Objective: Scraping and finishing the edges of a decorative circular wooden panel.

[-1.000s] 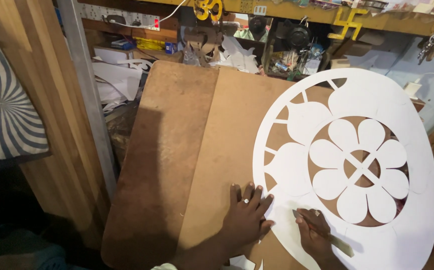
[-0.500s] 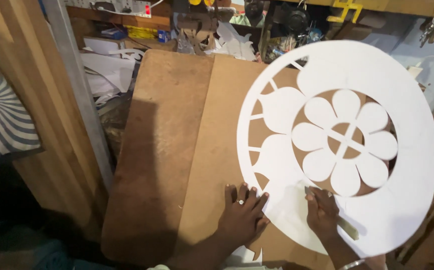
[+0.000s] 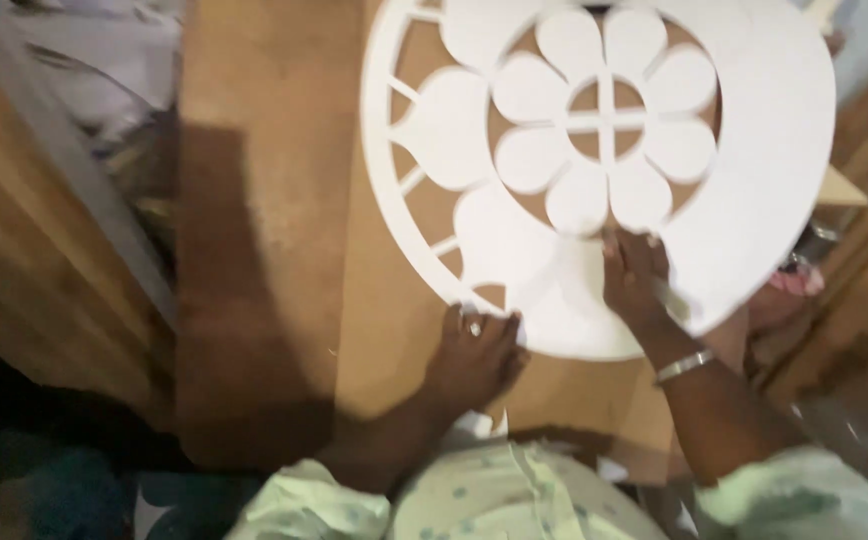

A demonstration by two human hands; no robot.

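Observation:
A large round white cutout panel (image 3: pixel 754 180) with a flower pattern in its middle lies on brown boards (image 3: pixel 274 200). My left hand (image 3: pixel 474 355), with a ring on one finger, rests flat with fingers spread at the panel's lower edge, on the board. My right hand (image 3: pixel 634 275), a metal bangle (image 3: pixel 684 365) on its wrist, lies on the panel's lower rim just below the flower. It grips a thin pale tool (image 3: pixel 670 297) that points down and to the right. The picture is blurred.
Wooden planks (image 3: pixel 44 270) stand at the left, beside a grey post. Paper scraps (image 3: pixel 104 60) lie at the top left. More timber (image 3: pixel 864 290) sits at the right. My pale dotted sleeves (image 3: pixel 514 500) fill the bottom.
The view has dropped and moved closer, so the shelves at the back are out of sight. Both hands stay at the panel's lower edge; the right hand sits slightly higher on the rim.

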